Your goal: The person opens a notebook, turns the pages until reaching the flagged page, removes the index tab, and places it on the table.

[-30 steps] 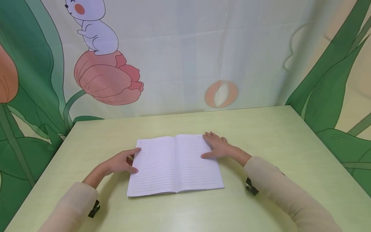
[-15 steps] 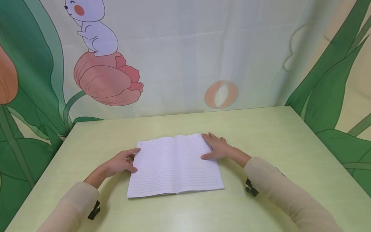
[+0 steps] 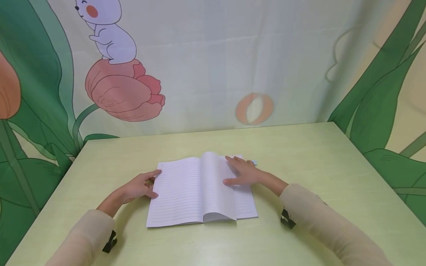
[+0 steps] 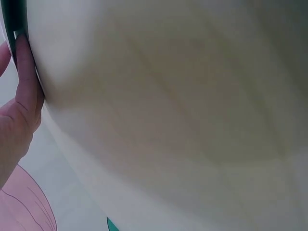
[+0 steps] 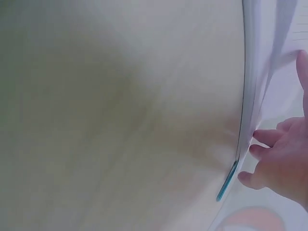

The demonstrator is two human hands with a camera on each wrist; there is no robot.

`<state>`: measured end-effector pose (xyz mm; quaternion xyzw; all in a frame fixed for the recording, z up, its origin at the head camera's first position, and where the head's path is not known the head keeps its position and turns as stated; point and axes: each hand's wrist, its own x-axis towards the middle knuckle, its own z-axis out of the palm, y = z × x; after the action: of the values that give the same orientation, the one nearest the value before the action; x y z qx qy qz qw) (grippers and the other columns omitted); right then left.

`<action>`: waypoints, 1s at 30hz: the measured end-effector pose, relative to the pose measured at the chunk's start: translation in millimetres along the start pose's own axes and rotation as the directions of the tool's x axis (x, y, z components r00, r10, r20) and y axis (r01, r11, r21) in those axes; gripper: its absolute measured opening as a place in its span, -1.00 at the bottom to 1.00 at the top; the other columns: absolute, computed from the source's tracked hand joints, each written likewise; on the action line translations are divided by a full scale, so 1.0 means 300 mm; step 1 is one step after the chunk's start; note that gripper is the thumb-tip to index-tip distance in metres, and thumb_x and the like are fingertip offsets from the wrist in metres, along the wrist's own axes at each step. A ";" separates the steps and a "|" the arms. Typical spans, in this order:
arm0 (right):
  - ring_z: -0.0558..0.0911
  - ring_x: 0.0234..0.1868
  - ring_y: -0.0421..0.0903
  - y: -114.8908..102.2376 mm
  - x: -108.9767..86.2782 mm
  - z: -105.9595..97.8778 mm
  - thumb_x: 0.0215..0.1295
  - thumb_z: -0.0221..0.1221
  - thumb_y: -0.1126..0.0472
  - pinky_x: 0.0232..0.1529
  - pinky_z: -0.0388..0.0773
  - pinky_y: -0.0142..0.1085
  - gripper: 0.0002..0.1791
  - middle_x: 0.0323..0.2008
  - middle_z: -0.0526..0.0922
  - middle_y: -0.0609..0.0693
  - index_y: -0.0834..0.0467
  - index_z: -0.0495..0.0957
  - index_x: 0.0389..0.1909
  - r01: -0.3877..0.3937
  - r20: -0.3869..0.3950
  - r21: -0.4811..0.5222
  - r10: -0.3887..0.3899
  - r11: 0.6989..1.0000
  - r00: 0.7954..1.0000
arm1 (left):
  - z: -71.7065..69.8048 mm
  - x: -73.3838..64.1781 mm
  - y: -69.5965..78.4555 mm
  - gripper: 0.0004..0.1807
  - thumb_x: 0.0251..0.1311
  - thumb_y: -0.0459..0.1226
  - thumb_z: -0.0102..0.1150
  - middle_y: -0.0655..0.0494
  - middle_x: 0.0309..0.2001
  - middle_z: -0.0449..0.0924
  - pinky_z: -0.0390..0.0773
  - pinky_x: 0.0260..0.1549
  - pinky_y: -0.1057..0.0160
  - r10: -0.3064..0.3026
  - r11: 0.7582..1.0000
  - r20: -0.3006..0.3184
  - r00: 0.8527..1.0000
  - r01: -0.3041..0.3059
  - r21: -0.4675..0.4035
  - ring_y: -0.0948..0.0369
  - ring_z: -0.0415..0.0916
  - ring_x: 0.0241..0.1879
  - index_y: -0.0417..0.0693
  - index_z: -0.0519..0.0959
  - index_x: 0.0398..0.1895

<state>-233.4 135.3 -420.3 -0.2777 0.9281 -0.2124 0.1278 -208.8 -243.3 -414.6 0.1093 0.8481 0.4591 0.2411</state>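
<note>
An open notebook (image 3: 176, 192) with ruled white pages lies on the table (image 3: 193, 245). My left hand (image 3: 138, 186) rests at its left edge, with the index fingertip and thumb tip over the page margin. Its other fingers are partly hidden; in the left wrist view, a finger meets the dark green edge (image 4: 14, 14) of the notebook. On the right-hand side, my right hand (image 3: 244, 172) lies with fingers spread and thumb out, touching a loose page (image 3: 213, 195) that bulges up and bends toward the spine. The lower right page (image 3: 244, 203) shows beneath it.
A small teal strip (image 5: 227, 180) sticks out past the notebook's far right corner. Behind the table hangs a cloth backdrop (image 3: 199, 85) printed with a flower, an animal and leaves. Beige sleeves (image 3: 319, 210) cover both arms, with a black strap piece under each.
My right hand has slid slightly left, and the right-hand page has lifted and curled leftward, uncovering the page below and the teal strip. The left hand has stayed in place.
</note>
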 end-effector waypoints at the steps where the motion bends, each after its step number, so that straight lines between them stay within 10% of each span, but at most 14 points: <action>1: -0.06 0.36 0.15 -0.005 0.001 0.005 0.14 0.08 -0.25 0.15 -0.12 0.23 0.00 0.36 0.03 0.14 0.25 -0.10 0.39 0.007 0.004 -0.009 -0.007 1.000 1.000 | -0.001 0.000 -0.001 -0.06 -0.11 -0.43 0.31 -0.25 -0.04 0.16 0.32 -0.27 0.27 0.002 1.000 0.003 1.000 -0.002 0.001 0.01 0.25 -0.15 -0.31 0.01 0.36; 17: -0.22 0.39 0.05 -0.153 0.041 0.066 0.20 -0.07 -0.32 0.18 -0.30 0.23 -0.03 0.40 -0.18 0.11 0.08 -0.26 0.43 0.069 0.103 -0.004 -0.068 0.998 0.992 | 0.009 0.004 0.003 -0.15 0.04 -0.49 0.16 -0.22 0.01 0.14 0.38 -0.27 0.23 -0.069 0.994 0.004 0.998 0.069 -0.081 0.04 0.32 -0.17 -0.24 -0.04 0.39; 23: -0.24 0.39 0.05 -0.208 0.065 0.088 0.21 -0.04 -0.29 0.18 -0.31 0.23 -0.06 0.41 -0.19 0.08 0.04 -0.26 0.43 0.104 0.124 -0.028 -0.100 0.994 0.987 | 0.005 0.000 0.002 -0.36 0.41 -0.15 -0.27 -0.17 -0.04 0.17 0.44 -0.26 0.20 -0.081 0.972 0.073 0.994 0.095 -0.217 0.13 0.34 -0.27 -0.13 -0.19 0.43; 30: -0.24 0.40 0.00 -0.258 0.089 0.123 0.21 -0.08 -0.32 0.21 -0.29 0.18 -0.10 0.41 -0.18 0.03 -0.03 -0.20 0.43 0.139 0.168 -0.085 -0.123 0.987 0.978 | 0.001 -0.006 0.014 -0.31 0.37 0.10 -0.49 -0.26 0.12 0.07 0.47 -0.29 0.13 -0.071 0.965 0.080 0.994 0.089 -0.245 0.03 0.39 -0.23 0.06 -0.33 0.43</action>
<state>-206.3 49.6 -419.9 -0.3606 0.9034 -0.1522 0.1752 -207.2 -241.6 -410.5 0.0599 0.7786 0.5474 0.3009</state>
